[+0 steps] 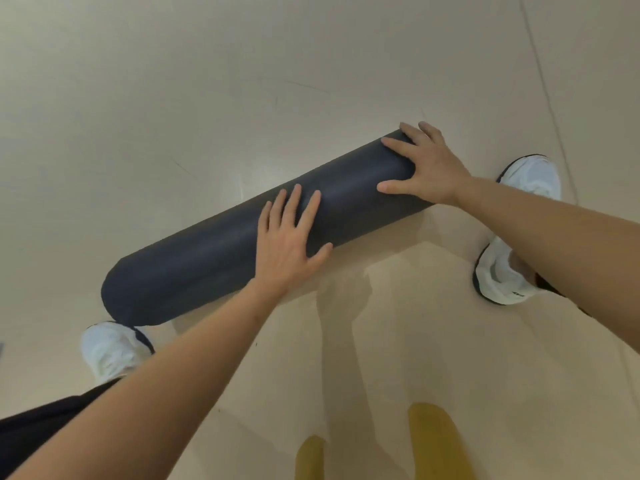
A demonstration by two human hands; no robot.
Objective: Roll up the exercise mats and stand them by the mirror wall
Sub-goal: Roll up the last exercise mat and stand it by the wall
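Observation:
A dark grey exercise mat (207,258), fully rolled into a thick cylinder, lies on the beige floor and runs from lower left to upper right. My left hand (289,237) rests flat on the middle of the roll with its fingers spread. My right hand (424,166) presses on the roll's upper right end, fingers spread over the top and the thumb on the near side. Neither hand wraps around the roll. No mirror wall is in view.
My two white shoes stand on the floor, one (110,351) by the roll's lower left end, the other (512,237) right of its upper right end. A yellow-olive object (433,441) shows at the bottom edge. Beige floor (242,81) spreads beyond the roll.

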